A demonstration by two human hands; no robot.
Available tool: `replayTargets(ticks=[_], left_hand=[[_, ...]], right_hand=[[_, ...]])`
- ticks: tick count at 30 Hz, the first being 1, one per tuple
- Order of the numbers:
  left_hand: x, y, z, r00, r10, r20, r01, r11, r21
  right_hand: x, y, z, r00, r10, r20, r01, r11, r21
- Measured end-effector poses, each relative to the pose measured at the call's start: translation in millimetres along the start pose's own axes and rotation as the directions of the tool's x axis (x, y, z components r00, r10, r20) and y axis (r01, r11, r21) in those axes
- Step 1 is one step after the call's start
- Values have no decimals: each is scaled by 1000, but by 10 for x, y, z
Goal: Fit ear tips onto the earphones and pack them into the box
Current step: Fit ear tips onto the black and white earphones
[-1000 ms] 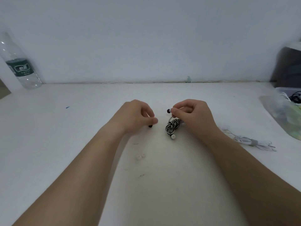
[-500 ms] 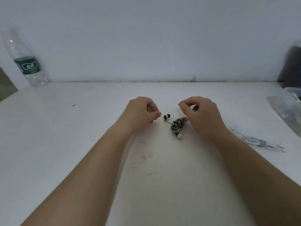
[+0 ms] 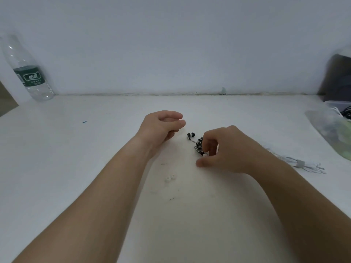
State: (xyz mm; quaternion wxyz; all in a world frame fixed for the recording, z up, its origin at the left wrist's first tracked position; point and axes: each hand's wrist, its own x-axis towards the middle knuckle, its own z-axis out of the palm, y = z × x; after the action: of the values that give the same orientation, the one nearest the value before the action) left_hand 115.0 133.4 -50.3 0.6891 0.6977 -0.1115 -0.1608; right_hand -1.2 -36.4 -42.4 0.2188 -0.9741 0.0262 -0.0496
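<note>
- The white table [image 3: 76, 168] carries everything, running back to a pale wall.
- A clear water bottle [image 3: 28, 73] with a green label stands at the far left corner, well apart from both hands.
- A clear plastic box [image 3: 338, 107] with cables inside sits at the far right edge, well to the right of the right hand.
- The left hand [image 3: 161, 128] hovers loosely curled with the fingers parted, holding nothing; the nearest earbud lies just to its right.
- The right hand [image 3: 231, 150] reaches down over the earphones, thumb and forefinger narrowed around the white-tipped earbud [image 3: 204, 155]; whether they actually pinch it I cannot tell.
- A white bundled cable [image 3: 296, 162] lies on the table just right of the right wrist.
- The black-and-white earphones [image 3: 198, 146] sit coiled under the right fingertips, one black-tipped earbud [image 3: 190, 135] poking out between the two hands.
- Two loose white ear tips [image 3: 170, 177] lie touching each other, nearer the person than either hand and between the forearms.
</note>
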Motion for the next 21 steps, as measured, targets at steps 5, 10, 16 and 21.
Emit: replayTargets(ticks=[5, 10, 16, 21], left_hand=[[17, 2, -5, 999, -37, 13, 37, 998, -50], [1, 15, 9, 995, -66, 71, 74, 991, -113], [-5, 18, 24, 991, -85, 107, 103, 979, -177], [-11, 38, 43, 980, -120, 159, 156, 959, -237]], right_hand=[[21, 36, 33, 995, -42, -89, 42, 999, -3], [51, 148, -2, 975, -78, -210, 87, 996, 31], [110, 205, 62, 952, -89, -291, 143, 975, 169], [113, 234, 63, 941, -89, -327, 163, 965, 205]])
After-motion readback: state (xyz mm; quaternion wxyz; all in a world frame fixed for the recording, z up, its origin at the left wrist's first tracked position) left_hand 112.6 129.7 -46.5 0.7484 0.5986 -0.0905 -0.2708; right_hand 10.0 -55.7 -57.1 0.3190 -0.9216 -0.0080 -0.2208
